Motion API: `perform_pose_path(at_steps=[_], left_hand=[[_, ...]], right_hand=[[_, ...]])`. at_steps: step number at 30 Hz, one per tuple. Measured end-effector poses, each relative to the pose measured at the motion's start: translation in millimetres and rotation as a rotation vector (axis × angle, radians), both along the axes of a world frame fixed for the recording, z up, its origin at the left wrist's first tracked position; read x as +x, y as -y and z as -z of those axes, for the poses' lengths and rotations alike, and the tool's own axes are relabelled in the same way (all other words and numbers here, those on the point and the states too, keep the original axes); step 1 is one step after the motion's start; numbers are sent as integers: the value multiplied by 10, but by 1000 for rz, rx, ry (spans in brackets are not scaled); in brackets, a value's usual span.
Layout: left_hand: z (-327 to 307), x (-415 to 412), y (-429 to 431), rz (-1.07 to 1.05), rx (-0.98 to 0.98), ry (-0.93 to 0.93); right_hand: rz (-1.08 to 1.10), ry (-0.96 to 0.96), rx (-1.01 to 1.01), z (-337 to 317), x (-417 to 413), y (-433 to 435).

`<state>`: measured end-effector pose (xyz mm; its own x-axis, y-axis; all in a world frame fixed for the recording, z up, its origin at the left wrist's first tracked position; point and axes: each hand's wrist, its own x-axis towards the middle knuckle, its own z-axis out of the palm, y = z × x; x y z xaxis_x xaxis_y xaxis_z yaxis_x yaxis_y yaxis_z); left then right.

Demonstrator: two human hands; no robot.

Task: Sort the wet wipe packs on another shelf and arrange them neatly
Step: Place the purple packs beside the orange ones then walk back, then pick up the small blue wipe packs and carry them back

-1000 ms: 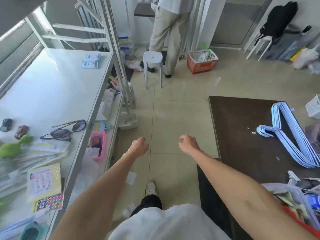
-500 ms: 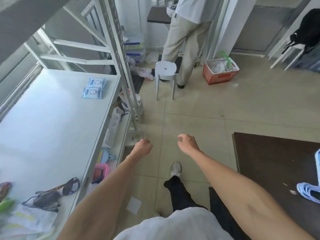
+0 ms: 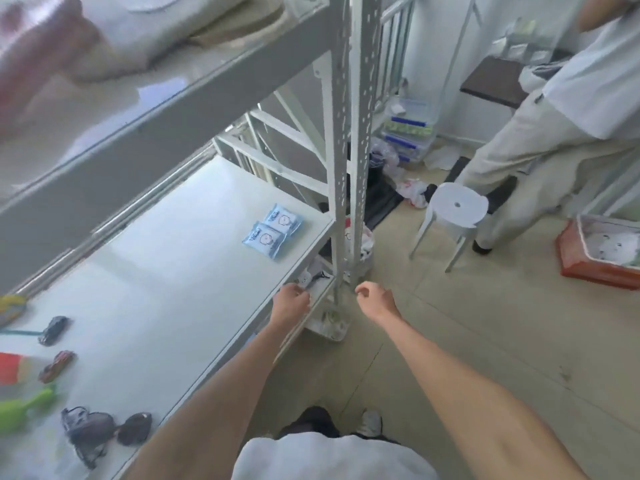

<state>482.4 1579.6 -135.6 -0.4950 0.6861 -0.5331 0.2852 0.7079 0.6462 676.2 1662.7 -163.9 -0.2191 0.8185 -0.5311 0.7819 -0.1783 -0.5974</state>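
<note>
Two light-blue wet wipe packs (image 3: pixel 272 230) lie side by side, touching, near the far right end of the white shelf (image 3: pixel 166 271). My left hand (image 3: pixel 290 303) hovers at the shelf's front edge, below the packs, its fingers curled with nothing in them. My right hand (image 3: pixel 375 301) is beside it over the floor, near the foot of the shelf's upright post, fingers loosely curled and also holding nothing. Both forearms reach forward from the bottom of the view.
A perforated metal post (image 3: pixel 346 140) stands at the shelf's corner. Sunglasses (image 3: pixel 104 433), toy cars (image 3: pixel 53 329) and a green toy (image 3: pixel 20 412) lie at the shelf's near end. A white stool (image 3: pixel 455 207), a standing person (image 3: pixel 554 133) and a red basket (image 3: pixel 602 251) occupy the floor ahead.
The view has moved forward along the shelf and lifted; the wipe packs are now much closer. Both hands stay loosely closed, and the left one now reaches the shelf's front edge.
</note>
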Motion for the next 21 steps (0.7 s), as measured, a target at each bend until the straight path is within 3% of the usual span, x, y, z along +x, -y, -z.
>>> perform_pose_path(at_steps=[8,17,21], left_hand=[[27,-751,-630,-455,33,-1],[83,-1188,-1188,-643,-68,-26],[123,-1199,-1311,-739,-157,-21]], right_hand=[[-244,-45,113,-97,-952,-983],[-357,-76,349,-343,-1808,-1603],[-518,-37,297,-294,-2227,-1740]])
